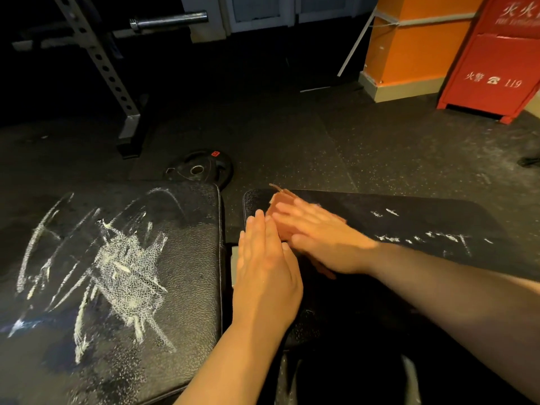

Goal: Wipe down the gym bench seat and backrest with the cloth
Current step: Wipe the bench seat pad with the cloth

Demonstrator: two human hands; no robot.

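My right hand (pixel 321 238) lies flat on the cloth (pixel 277 201), its fingers (pixel 292 210) straight and a little spread, pressing the cloth down rather than curling round it; the hand is somewhat blurred. The cloth is a reddish-brown rag on the near-left end of the right pad (pixel 409 223) of the bench. It shows beyond my right fingertips, beneath my palm and again behind my wrist. My left hand (pixel 264 270) is flat as well, fingers (pixel 258 229) straight and pressed together, holding nothing. Their tips sit just beside the cloth's left edge, and I cannot tell whether they touch it. To the right of my right fingers, the right pad carries a few short white chalk marks (pixel 420 238). To the left of my left fingers, across a narrow gap, is the left pad (pixel 187 287), black and grained, with a wide smear of white chalk (pixel 122 267) scratched across its middle. Beyond my fingertips, on the speckled rubber floor (pixel 350 141), a black weight plate (pixel 201 171) lies flat just past the left pad's far corner. Farther out to the left stands a perforated rack upright (pixel 99 62) with a bar end (pixel 169 20) above it. Well off to the right are an orange pillar (pixel 415 39) and a red fire cabinet (pixel 496 62).
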